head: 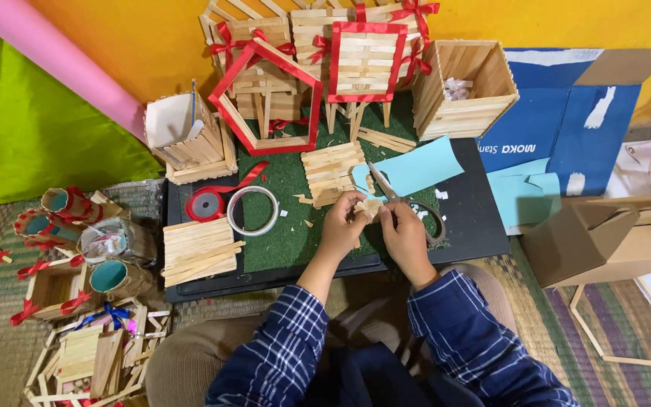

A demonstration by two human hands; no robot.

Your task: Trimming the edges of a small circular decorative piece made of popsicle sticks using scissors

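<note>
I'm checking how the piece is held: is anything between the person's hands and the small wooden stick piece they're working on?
Nothing visible. The left hand and right hand both grip the small wooden stick piece directly with their fingertips, above the green mat. The scissors lie just behind it, not between.

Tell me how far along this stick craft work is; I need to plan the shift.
Done: red-ribboned stick boxes stand finished at the back. In hand: left hand and right hand hold a small wooden piece together. Left: a stack of loose sticks and a ribbon roll lie unused.
</note>
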